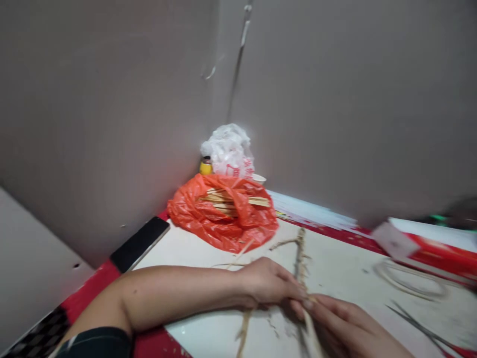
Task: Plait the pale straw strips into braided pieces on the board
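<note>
A braided strand of pale dried plant fibre (pixel 301 258), rough with stray ends, runs across the white board. My left hand (pixel 272 283) reaches in from the left and pinches the strand near its middle. Right beside it, my right hand (pixel 345 320) is closed on the same strand, fingertips nearly meeting those of the left. Loose flat fibre (pixel 311 335) trails from between the fingers toward the bottom edge. Another fibre length (pixel 244 333) hangs below my left wrist. The fingertips are slightly blurred, and part of the grip is hidden.
Behind my left hand sits an orange plastic bag (pixel 190 219) holding flat pale strips (pixel 223 201). A white bag (pixel 229 146) and yellow bottle (pixel 205 165) stand in the corner. A black phone (pixel 139 243) lies left; scissors (pixel 421 325) and a coil (pixel 410 288) lie right.
</note>
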A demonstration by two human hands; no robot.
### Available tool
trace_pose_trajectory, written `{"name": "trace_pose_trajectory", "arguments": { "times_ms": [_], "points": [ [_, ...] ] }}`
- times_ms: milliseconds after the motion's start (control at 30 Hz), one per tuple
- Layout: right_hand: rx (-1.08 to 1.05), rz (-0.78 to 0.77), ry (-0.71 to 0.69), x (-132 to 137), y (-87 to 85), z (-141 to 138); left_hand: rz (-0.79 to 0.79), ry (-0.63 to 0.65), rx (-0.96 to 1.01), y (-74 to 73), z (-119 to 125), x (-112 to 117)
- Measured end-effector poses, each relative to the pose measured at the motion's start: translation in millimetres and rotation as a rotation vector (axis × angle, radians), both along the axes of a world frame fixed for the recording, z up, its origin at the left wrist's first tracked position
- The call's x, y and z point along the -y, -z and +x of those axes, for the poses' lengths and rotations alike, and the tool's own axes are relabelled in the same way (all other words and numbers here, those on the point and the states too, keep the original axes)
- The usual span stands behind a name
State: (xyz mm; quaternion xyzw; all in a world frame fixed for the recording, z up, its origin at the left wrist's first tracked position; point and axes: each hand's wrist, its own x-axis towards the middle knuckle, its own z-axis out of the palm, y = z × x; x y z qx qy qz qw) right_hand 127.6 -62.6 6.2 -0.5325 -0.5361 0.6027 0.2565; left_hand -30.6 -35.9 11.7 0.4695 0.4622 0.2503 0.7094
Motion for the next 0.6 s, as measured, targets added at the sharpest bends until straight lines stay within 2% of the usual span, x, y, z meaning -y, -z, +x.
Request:
{"name": "trace_pose_trajectory", "arguments": {
  "times_ms": [100,233,400,500,567,600],
  "points": [
    [0.025,-0.036,-0.051,1,-15.4,-5,-0.015,-0.027,0.011,-4.9,-1,0],
    [0.115,0.039,-0.100,0,-28.5,1,-0.001,-0.022,0.054,-6.1,-1,-3],
    [0.248,0.130,-0.207,-1,-30.6,12,0.014,-0.010,0.107,-1.9,1,-2],
    [0.302,0.069,-0.272,-5,-31.5,25,0.007,-0.009,0.080,-0.6,2,-2],
    [0.404,0.049,-0.271,-10,-39.3,35,0.005,-0.021,0.061,0.8,3,-1],
    [0.477,0.091,-0.244,-13,-45.9,39,0.007,-0.026,0.053,2.0,4,-1]
  ]
}}
